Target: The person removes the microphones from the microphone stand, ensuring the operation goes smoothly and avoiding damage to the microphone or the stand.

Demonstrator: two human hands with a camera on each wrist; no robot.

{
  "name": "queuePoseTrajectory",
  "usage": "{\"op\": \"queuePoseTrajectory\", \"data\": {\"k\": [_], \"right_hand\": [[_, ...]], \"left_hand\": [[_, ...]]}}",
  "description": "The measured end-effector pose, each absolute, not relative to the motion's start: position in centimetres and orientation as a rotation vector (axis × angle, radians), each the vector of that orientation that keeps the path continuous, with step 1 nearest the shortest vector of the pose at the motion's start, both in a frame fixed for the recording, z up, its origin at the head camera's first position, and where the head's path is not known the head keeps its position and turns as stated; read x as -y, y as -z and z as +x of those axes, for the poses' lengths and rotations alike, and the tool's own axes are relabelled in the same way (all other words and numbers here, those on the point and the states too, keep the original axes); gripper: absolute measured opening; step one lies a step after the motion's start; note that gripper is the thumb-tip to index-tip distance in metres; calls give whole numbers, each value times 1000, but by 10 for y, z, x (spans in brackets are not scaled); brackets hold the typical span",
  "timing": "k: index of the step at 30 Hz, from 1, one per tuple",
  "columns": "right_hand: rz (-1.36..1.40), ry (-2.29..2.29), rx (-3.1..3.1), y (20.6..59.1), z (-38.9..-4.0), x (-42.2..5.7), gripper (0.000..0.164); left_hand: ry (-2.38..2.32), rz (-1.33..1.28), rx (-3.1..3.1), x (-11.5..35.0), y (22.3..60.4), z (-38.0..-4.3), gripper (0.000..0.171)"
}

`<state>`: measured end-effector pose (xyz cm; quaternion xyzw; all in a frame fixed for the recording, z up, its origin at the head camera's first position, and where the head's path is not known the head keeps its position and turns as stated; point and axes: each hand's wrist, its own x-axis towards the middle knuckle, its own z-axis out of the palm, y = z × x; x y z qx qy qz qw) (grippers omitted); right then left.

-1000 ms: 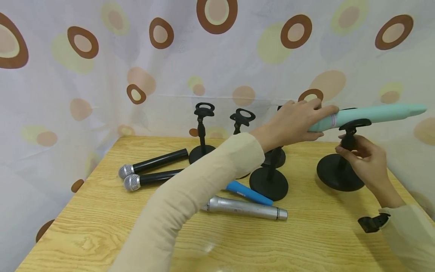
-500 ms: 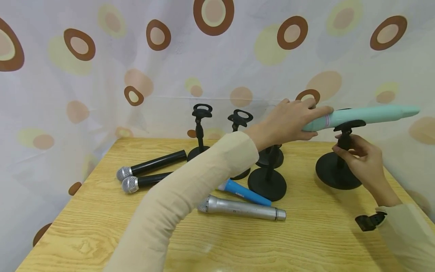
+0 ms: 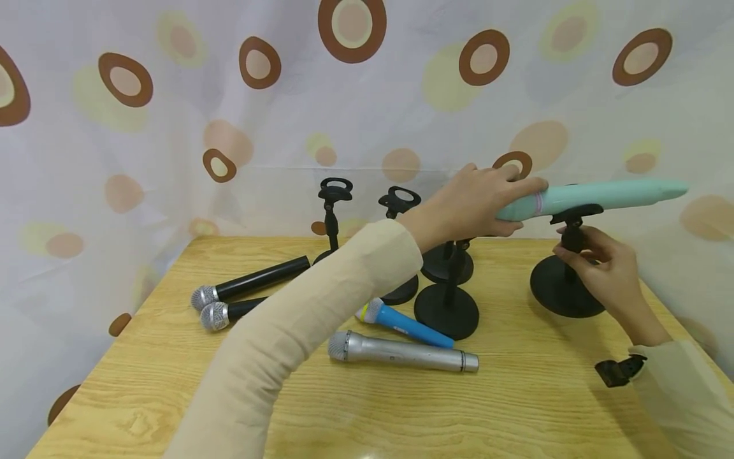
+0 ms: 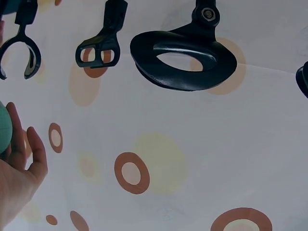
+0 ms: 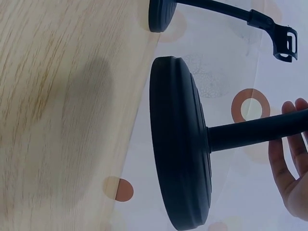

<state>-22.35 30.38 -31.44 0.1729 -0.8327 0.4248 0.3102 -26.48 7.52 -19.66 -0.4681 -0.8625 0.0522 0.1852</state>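
Note:
My left hand (image 3: 478, 201) grips a mint-green microphone (image 3: 602, 196) by its rounded head end, partly hidden by the fingers. The microphone lies nearly level across the clip (image 3: 576, 213) of a black desk stand (image 3: 564, 290); whether it is fully seated I cannot tell. With thumb and fingers my right hand (image 3: 609, 271) pinches that stand just below the clip. In the right wrist view, the round base (image 5: 180, 144) appears lifted off the table, with a shadow on the wood. Left wrist view: the green head (image 4: 4, 129) rests against the left fingers.
Several more black stands stand behind my left forearm, one with its base (image 3: 446, 312) mid-table and one with an open clip (image 3: 335, 190) at the back. On the wooden table (image 3: 516, 395) lie a silver microphone (image 3: 401, 354), a blue one (image 3: 413, 325) and two black ones (image 3: 258, 280).
The head view has turned slightly right. Both hands keep their holds, while the green microphone and clip shift slightly left. More of the blue and silver microphones shows beside my left forearm.

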Motion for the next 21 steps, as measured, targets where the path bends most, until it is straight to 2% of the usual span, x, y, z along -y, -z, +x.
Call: {"op": "queuePoseTrajectory", "data": {"k": [15, 21], "right_hand": [[443, -1030, 2209, 338, -244, -326, 32], [419, -1074, 2176, 332, -236, -329, 30]], "left_hand": [[-193, -1332, 2371, -63, 189, -264, 56], [-138, -1305, 2292, -50, 182, -266, 54]]}}
